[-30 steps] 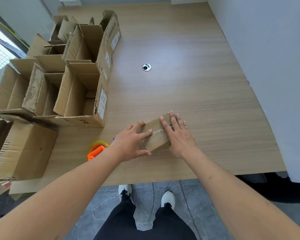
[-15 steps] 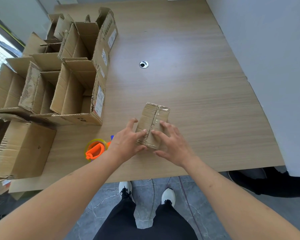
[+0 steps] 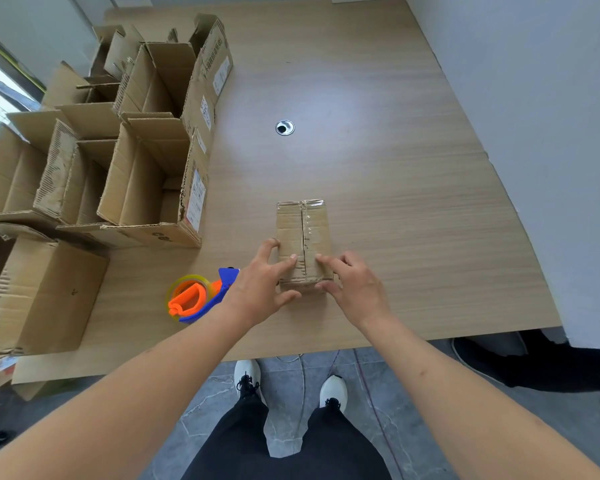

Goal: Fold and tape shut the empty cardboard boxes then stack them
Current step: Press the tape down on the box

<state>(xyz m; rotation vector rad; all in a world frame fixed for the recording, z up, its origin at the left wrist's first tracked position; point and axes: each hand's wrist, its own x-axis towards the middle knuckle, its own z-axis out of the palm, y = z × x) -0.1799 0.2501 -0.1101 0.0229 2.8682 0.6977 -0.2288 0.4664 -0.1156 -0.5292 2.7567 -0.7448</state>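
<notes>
Taping step nearly done

Bench (image 3: 378, 168) of pale wood fills the room's corner. Open cardboard boxes (image 3: 146, 161) crowd left of the small taped box (image 3: 303, 233). Left hand (image 3: 260, 285) and right hand (image 3: 352, 289) grip its near end, fingers curled over. Tape dispenser (image 3: 196, 299) lies left. Next, probably stacking.

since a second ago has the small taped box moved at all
Yes. The small taped box has turned from slanting to lengthwise, its far end now pointing toward the cable hole, with the left hand and right hand holding its near end.
</notes>
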